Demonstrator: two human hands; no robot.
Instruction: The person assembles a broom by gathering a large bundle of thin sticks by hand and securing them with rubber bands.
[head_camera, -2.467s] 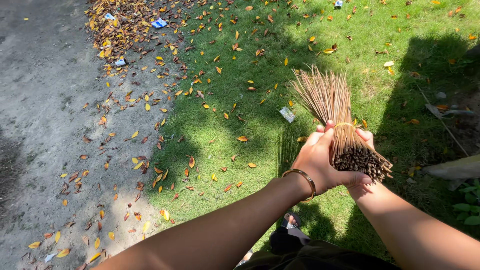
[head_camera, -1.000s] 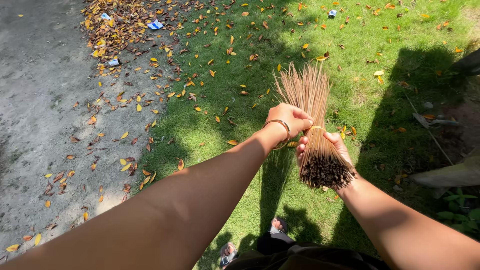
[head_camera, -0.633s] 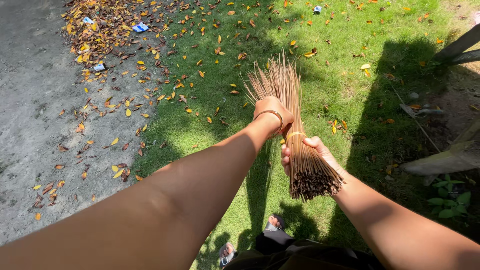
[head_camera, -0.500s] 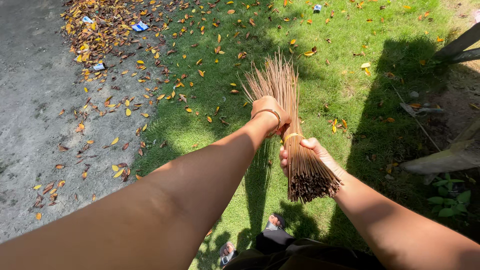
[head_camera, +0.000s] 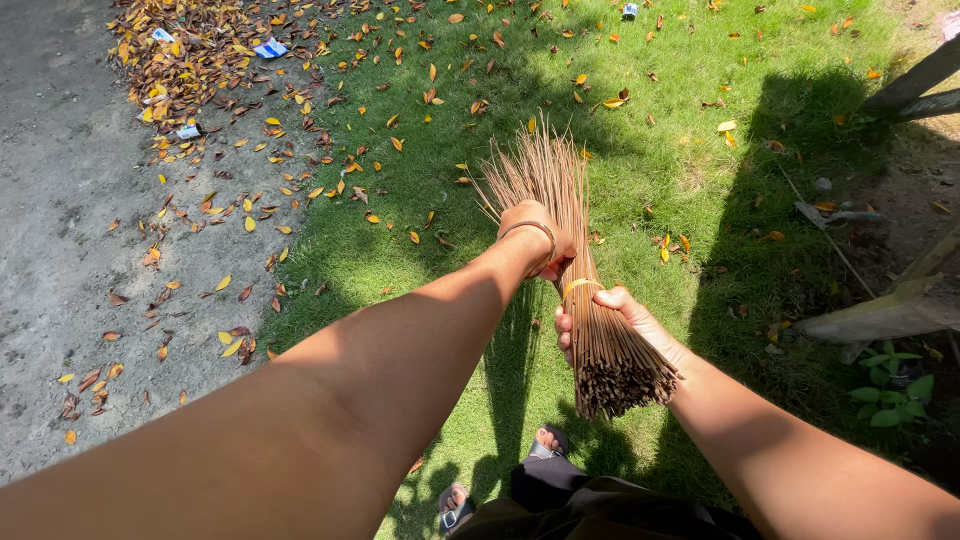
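I hold a stick broom (head_camera: 575, 245), a bundle of thin brown ribs bound by a yellow band, with its loose tips fanned out away from me over the grass. My left hand (head_camera: 535, 232), with a metal bangle on the wrist, grips the bundle just beyond the yellow band. My right hand (head_camera: 605, 318) grips it below the band, near the blunt cut end, which points back toward me. The broom is lifted off the lawn.
Dry yellow and brown leaves (head_camera: 215, 75) lie thick along the edge of a grey paved path (head_camera: 70, 230) on the left and are scattered over the lawn (head_camera: 660, 150). Bits of litter (head_camera: 270, 47) lie among them. My sandalled feet (head_camera: 545, 445) stand on the grass. Planks (head_camera: 880, 315) lie at right.
My left hand slid from the blunt end up past the yellow band. The broom swung left and closer, and the view shifted slightly.
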